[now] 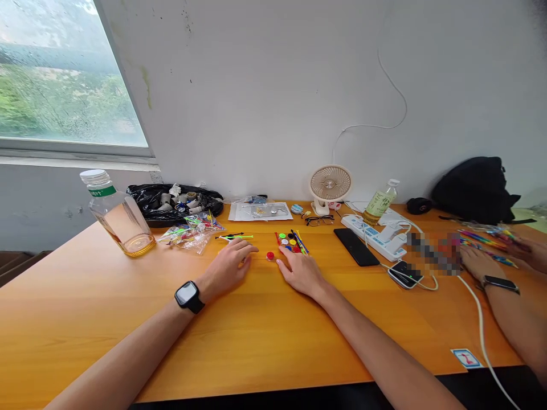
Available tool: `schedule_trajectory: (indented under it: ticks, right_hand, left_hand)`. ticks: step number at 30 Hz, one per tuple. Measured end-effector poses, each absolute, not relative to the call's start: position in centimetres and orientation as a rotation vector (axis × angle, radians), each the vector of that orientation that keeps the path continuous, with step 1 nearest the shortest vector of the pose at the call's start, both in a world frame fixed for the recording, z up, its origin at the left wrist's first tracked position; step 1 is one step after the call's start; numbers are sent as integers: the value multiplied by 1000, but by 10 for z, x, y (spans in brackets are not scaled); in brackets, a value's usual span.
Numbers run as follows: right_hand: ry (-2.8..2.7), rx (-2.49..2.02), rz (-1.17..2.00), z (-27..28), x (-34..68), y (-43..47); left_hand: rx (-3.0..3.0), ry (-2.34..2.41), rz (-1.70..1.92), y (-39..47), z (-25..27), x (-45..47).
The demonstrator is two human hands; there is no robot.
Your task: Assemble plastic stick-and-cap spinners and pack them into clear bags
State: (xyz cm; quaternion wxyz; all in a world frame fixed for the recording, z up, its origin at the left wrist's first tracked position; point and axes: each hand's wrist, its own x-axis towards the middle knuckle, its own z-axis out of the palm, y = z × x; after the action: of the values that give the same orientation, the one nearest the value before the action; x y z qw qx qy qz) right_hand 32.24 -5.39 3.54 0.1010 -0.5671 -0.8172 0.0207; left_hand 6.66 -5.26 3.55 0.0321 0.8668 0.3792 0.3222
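Note:
On the table in front of me lies a small red round piece (270, 256), between my two hands. My left hand (226, 265), below a wristwatch, rests to its left with fingers stretched out and the thumb apart; its palm is hidden. To the right of the red piece, my right hand (301, 273) has its thumb and forefinger spread. Just beyond those fingertips are several small coloured discs, among them a green disc (282, 236), with thin coloured plastic sticks (300, 241) beside them. More thin sticks (234, 236) lie past my left hand.
At left stand a large tilted-looking bottle (123, 222), a black plastic bag (147, 205) and a clear bag of coloured parts (196, 233). A fan (330, 185), glasses (319, 220), phone (355, 246) and power strip (376, 239) sit right. Another person's hand (478, 263) is far right.

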Motion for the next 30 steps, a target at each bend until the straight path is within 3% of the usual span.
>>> schedule_trajectory:
  ticks: [6,12,30]
  right_hand:
    - [-2387,-1622,96,37,326,-54]
    - [-2329,-1576,140,39,328,-55]
    - [-2196,-1480,222,28,332,-47]
  left_hand:
    - [2567,945,904,-69,22,90]
    - [2546,1025,868,-62,14,87]
    - [2518,898,870,-66,32,88]
